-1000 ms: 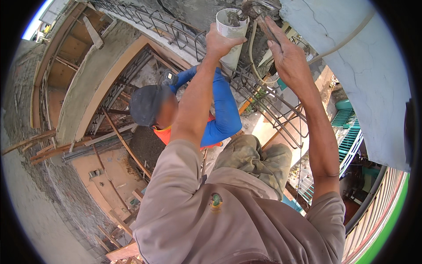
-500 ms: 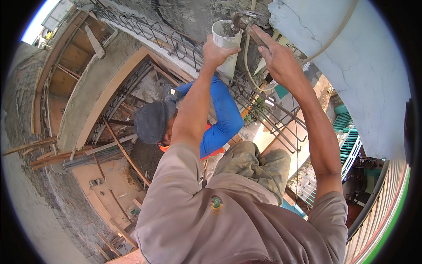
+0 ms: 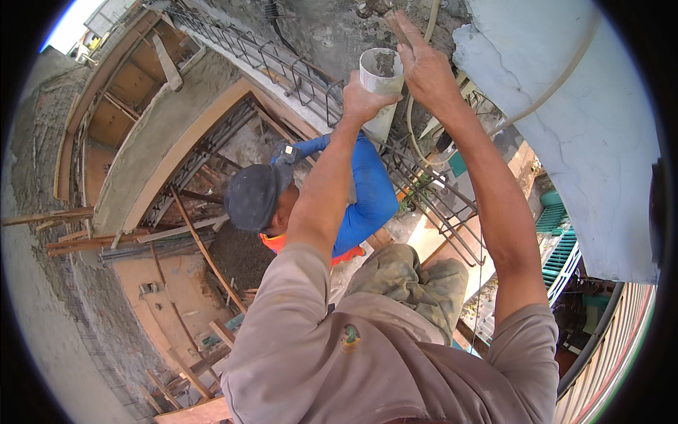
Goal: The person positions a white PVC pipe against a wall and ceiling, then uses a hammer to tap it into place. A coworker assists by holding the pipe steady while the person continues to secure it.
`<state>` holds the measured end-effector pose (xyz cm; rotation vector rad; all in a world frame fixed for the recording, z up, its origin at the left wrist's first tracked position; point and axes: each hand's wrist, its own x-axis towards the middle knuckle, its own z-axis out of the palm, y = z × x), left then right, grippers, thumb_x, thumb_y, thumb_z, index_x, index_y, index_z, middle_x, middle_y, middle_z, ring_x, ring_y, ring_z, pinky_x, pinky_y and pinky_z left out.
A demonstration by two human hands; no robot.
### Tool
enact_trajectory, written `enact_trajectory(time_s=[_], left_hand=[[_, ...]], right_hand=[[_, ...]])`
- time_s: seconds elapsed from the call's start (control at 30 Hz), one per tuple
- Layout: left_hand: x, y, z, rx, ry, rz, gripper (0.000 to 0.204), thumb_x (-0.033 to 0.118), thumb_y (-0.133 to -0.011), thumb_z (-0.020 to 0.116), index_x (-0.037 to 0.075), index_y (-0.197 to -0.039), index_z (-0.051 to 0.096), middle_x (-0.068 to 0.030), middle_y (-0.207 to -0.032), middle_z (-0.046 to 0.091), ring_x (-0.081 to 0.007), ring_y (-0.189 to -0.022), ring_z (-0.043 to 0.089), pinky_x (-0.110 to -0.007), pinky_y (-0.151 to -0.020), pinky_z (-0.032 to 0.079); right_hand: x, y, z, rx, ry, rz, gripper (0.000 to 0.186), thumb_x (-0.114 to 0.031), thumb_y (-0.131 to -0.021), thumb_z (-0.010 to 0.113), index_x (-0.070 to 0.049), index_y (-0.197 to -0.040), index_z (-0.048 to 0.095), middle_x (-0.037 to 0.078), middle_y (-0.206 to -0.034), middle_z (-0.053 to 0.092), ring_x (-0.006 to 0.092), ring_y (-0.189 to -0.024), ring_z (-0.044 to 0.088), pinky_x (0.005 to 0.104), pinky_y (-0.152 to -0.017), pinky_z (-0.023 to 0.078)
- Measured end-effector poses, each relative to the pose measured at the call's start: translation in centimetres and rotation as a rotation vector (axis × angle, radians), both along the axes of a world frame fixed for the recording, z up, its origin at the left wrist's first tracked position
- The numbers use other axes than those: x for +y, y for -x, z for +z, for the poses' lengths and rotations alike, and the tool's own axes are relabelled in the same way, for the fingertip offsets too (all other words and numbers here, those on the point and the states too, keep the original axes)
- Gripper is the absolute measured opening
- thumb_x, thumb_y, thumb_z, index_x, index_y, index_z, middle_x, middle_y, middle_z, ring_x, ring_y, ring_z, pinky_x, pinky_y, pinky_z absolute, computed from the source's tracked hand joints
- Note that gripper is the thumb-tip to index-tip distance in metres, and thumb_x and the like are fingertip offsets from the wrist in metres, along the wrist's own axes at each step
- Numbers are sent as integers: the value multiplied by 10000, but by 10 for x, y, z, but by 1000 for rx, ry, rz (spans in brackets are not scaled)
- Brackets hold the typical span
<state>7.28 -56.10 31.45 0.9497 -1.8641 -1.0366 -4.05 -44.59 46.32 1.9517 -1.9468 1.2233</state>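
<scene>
My left hand (image 3: 365, 100) is closed around a white plastic pipe (image 3: 381, 83), which stands roughly upright against the rough wall. Grey mortar-like material shows inside its mouth. Above and to the right, my right hand (image 3: 431, 79) grips the wooden handle (image 3: 400, 27) of a hammer. Its dirty metal head (image 3: 373, 7) is at the picture's top edge, against the wall and apart from the pipe's rim; it is partly cut off.
A co-worker in a dark cap (image 3: 251, 198) and blue sleeves crouches just below my left arm. Bent rebar cages (image 3: 293, 74) run along the wall and beneath the pipe. A pale hose (image 3: 547, 95) loops at right. Wooden props and boards (image 3: 205, 251) stand lower left.
The hammer head has moved up and left, off the pipe's mouth and toward the wall. The pipe, my left hand and the surroundings sit slightly lower and farther right in the picture.
</scene>
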Motion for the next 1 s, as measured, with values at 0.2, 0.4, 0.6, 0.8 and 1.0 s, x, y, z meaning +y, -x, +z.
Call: enact_trajectory(time_s=[0.2,0.4,0.6,0.8,1.0], left_hand=[[0,0,2,13,25,-35,924,419,-525,978,-44,-1212,569,-198,-1148,730,-320,-1072,717,-405,-954,551],[-1,0,2,7,51,-44,923,431,-528,981,-50,-1200,571,-193,-1131,738,-312,-1062,723,-407,-938,559],[1,0,6,-31,22,-50,923,432,-530,979,-46,-1203,567,-189,-1141,738,-305,-1056,727,-401,-933,565],[-1,-1,1,-54,10,-61,926,436,-541,972,-53,-1217,569,-199,-1151,734,-315,-1079,719,-406,-957,554],[-7,2,-4,-79,16,-38,962,471,-542,965,-66,-1230,559,-215,-1151,731,-324,-1084,718,-411,-959,553]], right_hand=[[0,7,3,-12,-344,-65,557,-172,-1037,495,-166,-1582,379,288,-1263,651,520,-1081,623,555,-948,515],[2,11,5,110,-327,-37,549,-188,-1044,508,-187,-1580,386,286,-1250,662,505,-1096,630,543,-947,521],[-10,19,-2,122,-376,-51,556,-164,-1016,531,-171,-1560,419,268,-1227,674,483,-1056,654,541,-934,526],[-17,27,-12,170,-116,26,543,-138,-976,568,-119,-1512,484,268,-1068,716,459,-936,698,534,-847,556],[-11,25,6,32,-445,-64,530,-161,-1022,506,-135,-1546,435,270,-1340,625,505,-1156,610,541,-997,497]])
